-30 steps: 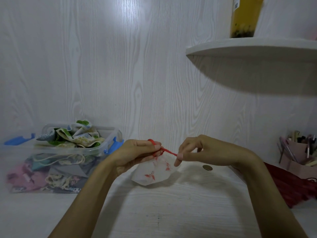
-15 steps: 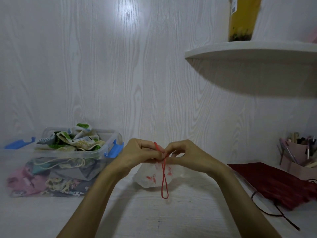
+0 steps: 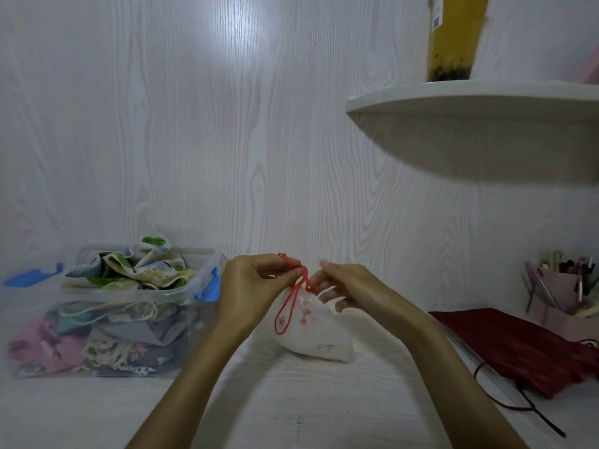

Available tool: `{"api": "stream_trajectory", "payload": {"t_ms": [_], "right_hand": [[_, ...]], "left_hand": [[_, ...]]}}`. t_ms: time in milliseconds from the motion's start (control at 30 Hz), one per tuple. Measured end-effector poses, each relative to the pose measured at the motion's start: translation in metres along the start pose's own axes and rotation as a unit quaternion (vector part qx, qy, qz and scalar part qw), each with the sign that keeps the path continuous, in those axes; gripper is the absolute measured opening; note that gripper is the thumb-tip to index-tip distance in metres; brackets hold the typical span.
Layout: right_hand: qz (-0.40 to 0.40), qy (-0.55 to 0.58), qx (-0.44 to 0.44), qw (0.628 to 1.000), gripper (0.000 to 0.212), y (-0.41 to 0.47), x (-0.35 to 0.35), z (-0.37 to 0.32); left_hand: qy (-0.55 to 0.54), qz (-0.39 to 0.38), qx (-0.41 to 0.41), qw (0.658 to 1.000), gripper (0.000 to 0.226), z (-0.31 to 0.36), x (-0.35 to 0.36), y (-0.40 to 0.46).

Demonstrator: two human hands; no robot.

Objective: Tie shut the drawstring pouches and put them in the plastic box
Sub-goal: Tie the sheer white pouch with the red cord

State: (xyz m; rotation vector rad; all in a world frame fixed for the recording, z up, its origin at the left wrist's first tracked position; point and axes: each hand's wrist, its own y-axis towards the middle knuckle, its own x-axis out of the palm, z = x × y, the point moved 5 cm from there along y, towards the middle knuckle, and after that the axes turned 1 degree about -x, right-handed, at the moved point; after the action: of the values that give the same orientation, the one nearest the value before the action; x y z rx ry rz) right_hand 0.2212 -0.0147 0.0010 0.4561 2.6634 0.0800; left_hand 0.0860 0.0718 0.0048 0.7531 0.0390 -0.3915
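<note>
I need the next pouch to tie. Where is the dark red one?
The dark red pouch lies on the table's right side, below the pen holder, right of the right hand.

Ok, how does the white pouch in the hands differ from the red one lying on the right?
The white pouch is pale with small red prints; the red pouch is plain dark red. The white pouch is held up by both hands, left hand and right hand, at its red cord; the red pouch lies flat, untouched, its dark cord trailing loose. Both have drawstrings and are outside the box.
</note>
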Motion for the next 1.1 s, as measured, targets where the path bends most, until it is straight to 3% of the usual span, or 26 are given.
{"api": "stream_trajectory", "payload": {"t_ms": [67,167,267,367,467,600,700,867,967,1100], "right_hand": [[-0.003,-0.032,0.011,0.999,0.016,0.001,0.002,0.004],[-0.014,-0.051,-0.028,0.998,0.02,-0.001,0.007,0.004],[0.026,-0.03,-0.057,0.998,0.017,-0.002,0.005,0.002],[0.078,0.027,-0.046,0.995,0.019,0.002,-0.003,0.003],[0.118,0.153,-0.014,0.981,0.022,0.003,-0.007,0.004],[0.032,0.293,0.007,0.956,0.029,0.005,-0.001,0.007],[-0.021,0.24,0.005,0.971,0.034,0.005,-0.006,0.008],[0.025,0.252,-0.037,0.967,0.036,-0.001,-0.027,0.005],[0.06,0.368,-0.07,0.925,0.035,-0.004,-0.035,0.002],[0.015,0.579,-0.113,0.807,0.03,-0.01,-0.032,-0.01]], "left_hand": [[-0.007,-0.012,0.009,1.0,0.023,0.0,0.002,0.0],[-0.022,-0.025,0.01,0.999,0.022,-0.002,0.004,-0.001],[-0.058,-0.028,-0.004,0.998,0.022,-0.004,0.003,0.0],[-0.092,-0.029,-0.019,0.995,0.022,-0.006,0.002,0.0],[-0.105,-0.033,-0.025,0.994,0.02,-0.007,0.006,0.0],[-0.119,-0.026,-0.03,0.992,0.012,-0.007,0.01,0.0],[-0.124,-0.026,-0.067,0.99,0.016,-0.012,0.009,0.002],[-0.145,-0.01,-0.136,0.98,0.012,-0.024,0.005,0.005],[-0.151,0.032,-0.16,0.975,0.01,-0.028,0.0,0.006],[-0.203,0.019,-0.191,0.96,0.021,-0.03,0.001,0.006]]}}
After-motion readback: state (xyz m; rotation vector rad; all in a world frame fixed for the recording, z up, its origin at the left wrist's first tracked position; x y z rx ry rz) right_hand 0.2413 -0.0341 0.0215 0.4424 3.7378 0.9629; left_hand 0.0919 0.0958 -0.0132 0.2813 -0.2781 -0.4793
